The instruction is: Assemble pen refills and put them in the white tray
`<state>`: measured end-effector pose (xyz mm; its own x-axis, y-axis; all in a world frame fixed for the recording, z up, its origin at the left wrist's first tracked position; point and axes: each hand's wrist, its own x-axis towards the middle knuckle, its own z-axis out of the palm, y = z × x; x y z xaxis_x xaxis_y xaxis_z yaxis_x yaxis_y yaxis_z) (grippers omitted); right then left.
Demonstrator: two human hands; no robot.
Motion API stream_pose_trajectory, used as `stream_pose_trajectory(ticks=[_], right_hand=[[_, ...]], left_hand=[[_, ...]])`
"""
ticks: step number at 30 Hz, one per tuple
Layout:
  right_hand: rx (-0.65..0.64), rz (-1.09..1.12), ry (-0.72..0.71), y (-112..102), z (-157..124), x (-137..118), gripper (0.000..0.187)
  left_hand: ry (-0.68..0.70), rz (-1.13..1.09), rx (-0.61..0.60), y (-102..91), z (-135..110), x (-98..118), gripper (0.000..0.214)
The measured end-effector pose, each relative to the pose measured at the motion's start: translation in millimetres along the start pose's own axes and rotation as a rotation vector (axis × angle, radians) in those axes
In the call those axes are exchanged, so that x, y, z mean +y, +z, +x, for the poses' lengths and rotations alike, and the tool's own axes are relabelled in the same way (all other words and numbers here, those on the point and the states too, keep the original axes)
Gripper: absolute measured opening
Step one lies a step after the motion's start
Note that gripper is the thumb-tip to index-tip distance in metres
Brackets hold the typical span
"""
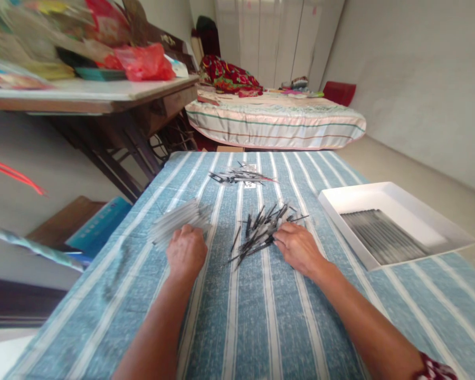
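My left hand [187, 250] is closed, knuckles up, at the near right edge of a blurred stack of clear, narrow plastic sleeves [178, 221]. Its fingertips are hidden, so what they hold cannot be made out. On the right edge of a loose heap of thin black sticks with clear parts [259, 232], my right hand [298, 247] has its fingers pinched together on a black stick. The heap's sticks point in mixed directions. Farther back lies a smaller pile of similar sticks [239, 176], with a reddish one at its right end, over a white printed label.
A white open box [414, 211] at the right holds a neat row of dark sticks [383, 235]. Everything rests on a blue-and-white striped cloth [237, 327]. Left stands a higher table [103, 100] with plastic bags; a bed [277, 121] is behind.
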<state>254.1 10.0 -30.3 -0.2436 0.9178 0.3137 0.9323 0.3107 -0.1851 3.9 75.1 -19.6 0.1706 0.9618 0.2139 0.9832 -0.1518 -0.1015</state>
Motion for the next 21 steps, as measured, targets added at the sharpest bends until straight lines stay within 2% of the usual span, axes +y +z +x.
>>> stream_pose_trajectory(ticks=[7,17,21], right_hand=[[-0.033,-0.184,-0.162,9.4,4.5,-22.7,0.016],[-0.112,-0.124,-0.274,3.5,-0.9,-22.0,0.013],[-0.008,-0.103,-0.306,7.9,-4.7,-17.4,0.019]], left_hand=[[0.023,-0.026,0.016,1.2,-1.3,1.0,0.022],[0.063,-0.061,-0.045,-1.9,-6.2,7.2,0.022],[0.078,-0.072,-0.049,-2.0,-7.6,9.6,0.023]])
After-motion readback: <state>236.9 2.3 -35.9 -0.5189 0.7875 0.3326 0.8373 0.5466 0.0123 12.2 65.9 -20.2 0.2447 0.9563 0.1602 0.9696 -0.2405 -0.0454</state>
